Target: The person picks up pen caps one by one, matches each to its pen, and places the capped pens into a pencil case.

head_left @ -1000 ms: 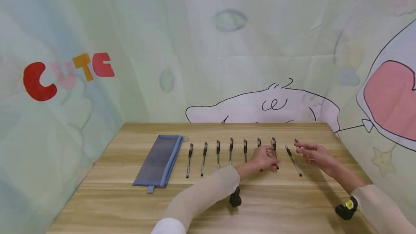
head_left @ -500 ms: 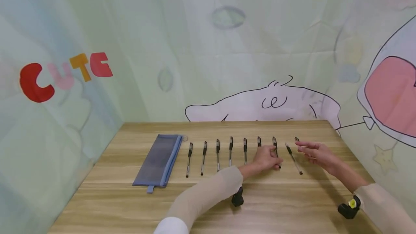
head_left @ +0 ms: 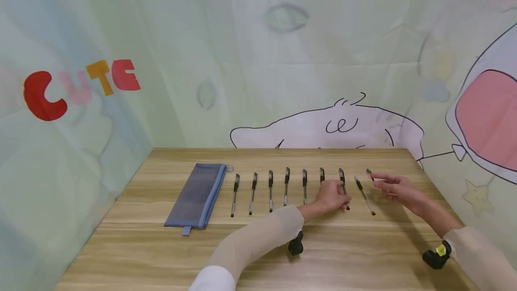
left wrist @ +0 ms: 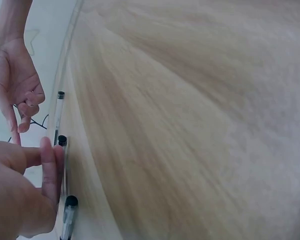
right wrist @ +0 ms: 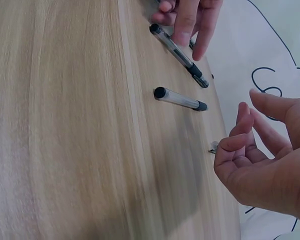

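Observation:
In the head view my left hand [head_left: 333, 196] touches a black-gripped pen [head_left: 341, 176] with its thumb and a finger, which lie along the pen's left side and over its barrel. Fingers of that hand [right wrist: 185, 25] show beside the same pen [right wrist: 177, 52] in the right wrist view. To the right lies a tilted pen [head_left: 365, 196] with no cap seen on its upper end. My right hand [head_left: 400, 192] hovers beyond it, fingers loosely bent, thumb and forefinger apart [right wrist: 270, 150]. By its fingertips is a small clear-and-dark piece [right wrist: 214, 147], perhaps a pen cap.
Several more capped pens [head_left: 270, 191] stand in a row to the left. Farther left lies a blue mesh zip pouch [head_left: 195, 196]. Wooden table [head_left: 161, 264] runs back to a printed cloth wall [head_left: 242, 57].
The left hand has shifted slightly right, and the pen it touches has moved a little right with it. The right hand stays almost where it was. The head view has tilted slightly.

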`<action>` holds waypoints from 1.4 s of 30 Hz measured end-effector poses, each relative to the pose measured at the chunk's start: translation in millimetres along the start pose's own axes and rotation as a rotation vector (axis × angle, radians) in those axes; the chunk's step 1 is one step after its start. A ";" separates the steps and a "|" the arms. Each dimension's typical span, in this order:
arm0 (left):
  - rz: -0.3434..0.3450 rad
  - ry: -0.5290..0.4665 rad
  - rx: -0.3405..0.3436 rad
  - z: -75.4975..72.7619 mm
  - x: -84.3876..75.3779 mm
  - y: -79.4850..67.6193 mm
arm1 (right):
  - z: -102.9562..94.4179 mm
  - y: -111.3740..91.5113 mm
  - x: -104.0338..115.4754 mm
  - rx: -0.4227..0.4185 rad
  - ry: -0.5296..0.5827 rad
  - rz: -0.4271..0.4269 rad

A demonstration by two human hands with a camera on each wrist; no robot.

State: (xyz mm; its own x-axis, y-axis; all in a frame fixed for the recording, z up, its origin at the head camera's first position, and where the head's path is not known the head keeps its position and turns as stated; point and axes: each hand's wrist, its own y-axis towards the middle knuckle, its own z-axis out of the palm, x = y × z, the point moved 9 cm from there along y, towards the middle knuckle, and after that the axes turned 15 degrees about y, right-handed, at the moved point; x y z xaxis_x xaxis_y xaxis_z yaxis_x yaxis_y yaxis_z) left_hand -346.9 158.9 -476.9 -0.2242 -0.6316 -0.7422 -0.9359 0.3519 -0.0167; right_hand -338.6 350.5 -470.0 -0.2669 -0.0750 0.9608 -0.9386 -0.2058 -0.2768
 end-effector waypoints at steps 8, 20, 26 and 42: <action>0.045 -0.009 -0.019 -0.6 -16.3 3.2 | -6.0 -6.4 6.4 0.010 -0.047 -0.028; 0.059 0.118 0.035 30.7 -36.0 7.1 | -23.7 -4.1 7.7 -0.031 -0.080 -0.037; 0.026 0.166 -0.003 38.5 -37.9 11.0 | -27.4 -3.8 5.6 -0.036 -0.068 -0.029; -0.168 0.327 -0.007 37.8 -34.8 13.3 | -35.8 -0.8 -2.6 -0.068 -0.101 -0.008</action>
State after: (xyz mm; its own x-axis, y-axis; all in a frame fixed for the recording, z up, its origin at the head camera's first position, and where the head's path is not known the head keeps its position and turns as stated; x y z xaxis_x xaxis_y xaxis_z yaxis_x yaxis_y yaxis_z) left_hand -341.2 211.7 -476.6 -0.1407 -0.8682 -0.4758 -0.9687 0.2199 -0.1148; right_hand -345.0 385.7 -471.7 -0.2396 -0.1724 0.9554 -0.9542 -0.1399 -0.2645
